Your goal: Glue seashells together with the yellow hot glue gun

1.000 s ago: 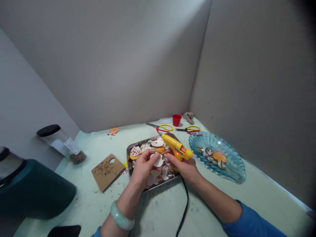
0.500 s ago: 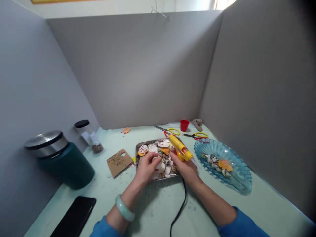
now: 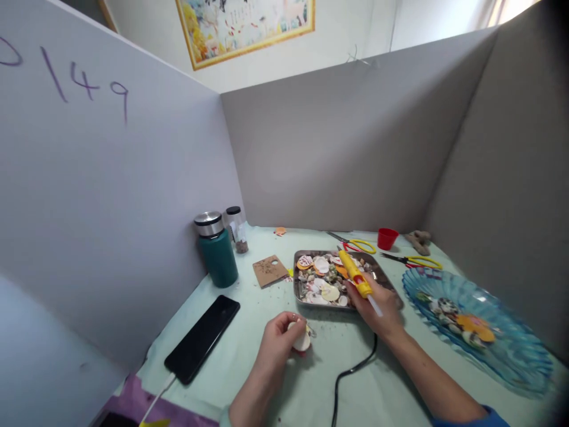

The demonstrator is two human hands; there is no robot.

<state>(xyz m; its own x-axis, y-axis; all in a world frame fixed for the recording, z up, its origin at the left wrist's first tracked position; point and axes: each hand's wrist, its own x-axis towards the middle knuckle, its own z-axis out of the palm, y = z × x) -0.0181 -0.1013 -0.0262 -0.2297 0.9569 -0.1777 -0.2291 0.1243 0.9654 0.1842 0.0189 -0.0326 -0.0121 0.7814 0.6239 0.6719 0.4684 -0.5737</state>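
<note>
My left hand [image 3: 282, 338] is closed around a small white seashell piece [image 3: 301, 340], held just above the table in front of the metal tray [image 3: 297, 290]. My right hand [image 3: 382, 302] grips a yellow hot glue gun [image 3: 354, 274] at the tray's right front corner, nozzle pointing away over the tray. The tray is full of several shells in white, orange and pink. A black cord [image 3: 351, 373] runs from the gun toward me.
A black phone [image 3: 202, 338] lies at the left with a cable. A green flask [image 3: 216, 249] and small jar [image 3: 237, 228] stand by the left partition. Brown card [image 3: 269, 270], two yellow scissors [image 3: 362, 244], red cup [image 3: 386, 238], blue glass dish [image 3: 511, 350] with shells.
My left hand has drawn back out of the tray with the shell piece, toward me. The view has swung left and up; the glue gun stays by the tray's right side.
</note>
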